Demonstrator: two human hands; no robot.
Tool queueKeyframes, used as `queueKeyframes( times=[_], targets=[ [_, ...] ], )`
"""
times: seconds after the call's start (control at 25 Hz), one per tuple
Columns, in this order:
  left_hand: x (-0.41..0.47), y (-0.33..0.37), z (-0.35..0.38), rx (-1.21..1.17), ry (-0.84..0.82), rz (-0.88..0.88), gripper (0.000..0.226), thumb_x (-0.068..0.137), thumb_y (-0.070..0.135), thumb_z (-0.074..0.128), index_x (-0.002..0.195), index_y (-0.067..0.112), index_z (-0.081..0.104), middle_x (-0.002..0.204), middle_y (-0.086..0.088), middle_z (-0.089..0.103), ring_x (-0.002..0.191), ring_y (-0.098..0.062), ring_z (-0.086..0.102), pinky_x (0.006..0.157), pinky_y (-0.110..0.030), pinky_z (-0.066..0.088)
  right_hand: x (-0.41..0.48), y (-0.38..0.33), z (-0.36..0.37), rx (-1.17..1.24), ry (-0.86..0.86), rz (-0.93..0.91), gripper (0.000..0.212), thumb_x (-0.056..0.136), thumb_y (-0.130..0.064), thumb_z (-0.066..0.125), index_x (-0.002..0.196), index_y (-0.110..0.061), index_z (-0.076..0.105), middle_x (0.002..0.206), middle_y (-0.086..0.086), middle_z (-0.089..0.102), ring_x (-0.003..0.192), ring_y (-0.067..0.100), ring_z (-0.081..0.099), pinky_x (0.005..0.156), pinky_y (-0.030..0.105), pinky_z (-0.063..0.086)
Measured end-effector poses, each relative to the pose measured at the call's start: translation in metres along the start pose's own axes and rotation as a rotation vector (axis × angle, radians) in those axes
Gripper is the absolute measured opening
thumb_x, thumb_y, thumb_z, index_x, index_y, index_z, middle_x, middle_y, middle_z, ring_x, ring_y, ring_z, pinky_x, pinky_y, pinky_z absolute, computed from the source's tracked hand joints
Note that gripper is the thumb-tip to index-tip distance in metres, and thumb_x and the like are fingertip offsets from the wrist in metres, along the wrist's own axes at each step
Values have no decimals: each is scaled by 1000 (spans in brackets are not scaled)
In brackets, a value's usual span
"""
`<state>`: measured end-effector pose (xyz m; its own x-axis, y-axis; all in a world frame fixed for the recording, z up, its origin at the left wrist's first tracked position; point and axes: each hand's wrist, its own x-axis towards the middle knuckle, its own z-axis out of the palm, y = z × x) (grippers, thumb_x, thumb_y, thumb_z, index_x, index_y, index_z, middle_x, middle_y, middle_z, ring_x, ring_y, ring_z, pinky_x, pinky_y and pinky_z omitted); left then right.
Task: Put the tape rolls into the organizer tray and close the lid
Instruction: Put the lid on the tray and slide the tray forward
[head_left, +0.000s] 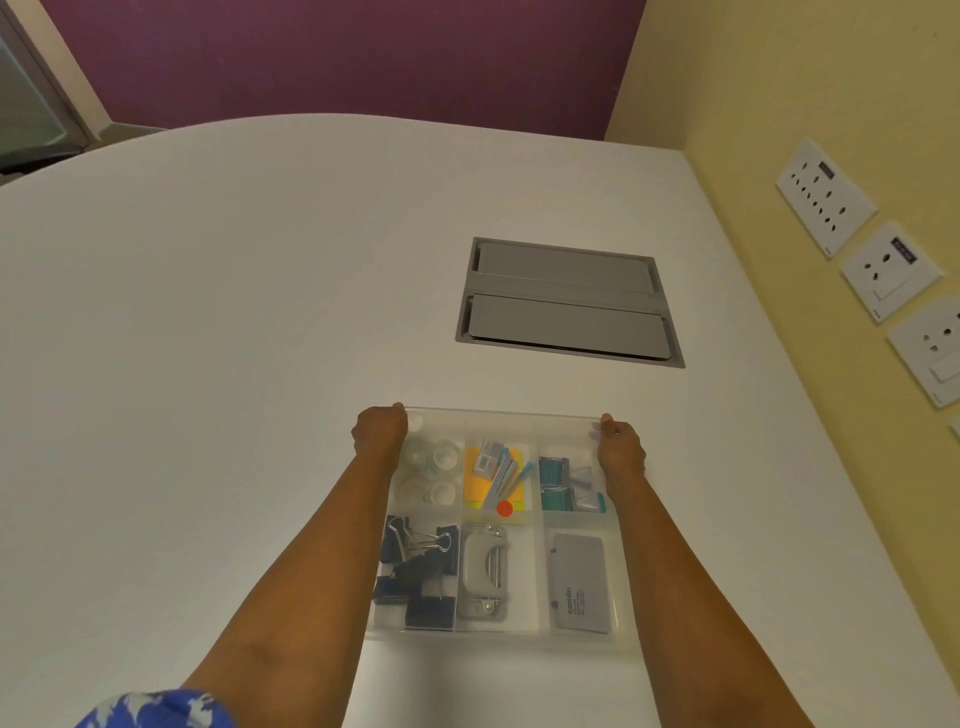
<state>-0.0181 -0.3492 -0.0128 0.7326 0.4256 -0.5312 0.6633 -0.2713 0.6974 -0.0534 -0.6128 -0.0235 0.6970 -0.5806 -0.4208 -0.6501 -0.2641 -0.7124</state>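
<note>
A clear plastic organizer tray (498, 636) lies on the white table, divided into several compartments. Clear tape rolls (431, 470) sit in its far left compartment. A transparent lid (501, 418) lies over the tray, its far edge near the tray's far rim. My left hand (379, 428) grips the lid's far left corner. My right hand (621, 447) grips its far right corner. Through the lid I see black binder clips (418, 564), a grey hole punch (485, 571) and a grey flat case (582, 582).
A grey cable hatch (569, 301) is set into the table beyond the tray. White wall sockets (826, 195) line the yellow wall on the right. Orange sticky notes (483, 486) and teal staple boxes (556, 483) fill the middle and right far compartments.
</note>
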Motion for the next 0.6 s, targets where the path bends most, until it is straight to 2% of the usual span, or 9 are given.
queueKeyframes(
  times=[0.08,0.2,0.32,0.4,0.48,0.6],
  targets=[
    [-1,2,0,103,48,96,31,97,19,46,123,7,59,129,-14,60,117,-32,56,102,-39,42,-2,-2,-1,-5,17,-32,41,104,-28,34,132,-3,49,139,18,52,125,36,51,108,41,40],
    [-5,7,9,434,114,420,27,97,20,48,117,18,66,131,-6,60,120,-25,55,108,-40,31,-2,-9,2,-120,51,-211,31,102,-19,42,127,-10,57,137,14,56,123,33,54,105,40,43],
    [-15,16,31,597,-11,650,29,98,27,46,112,17,69,124,-3,66,116,-20,58,115,-40,17,-7,-22,16,-412,40,-337,33,100,-32,45,120,-15,65,131,10,61,121,30,53,104,40,38],
    [-22,21,45,626,-119,669,31,99,29,44,114,16,69,121,-3,68,114,-19,59,115,-39,17,-9,-28,26,-581,6,-366,41,99,-42,41,119,-17,66,129,9,64,122,28,51,109,42,30],
    [-23,24,56,594,-185,633,33,99,33,46,117,15,66,124,-5,67,117,-21,57,113,-38,24,-7,-34,34,-663,-79,-396,46,98,-48,38,118,-19,67,129,7,64,124,27,51,114,45,23],
    [-21,28,64,611,-217,578,39,98,40,46,120,13,64,127,-6,65,118,-24,56,108,-38,31,-3,-42,43,-695,-222,-401,49,95,-56,37,116,-24,67,131,5,62,125,28,50,113,46,23]
  ],
)
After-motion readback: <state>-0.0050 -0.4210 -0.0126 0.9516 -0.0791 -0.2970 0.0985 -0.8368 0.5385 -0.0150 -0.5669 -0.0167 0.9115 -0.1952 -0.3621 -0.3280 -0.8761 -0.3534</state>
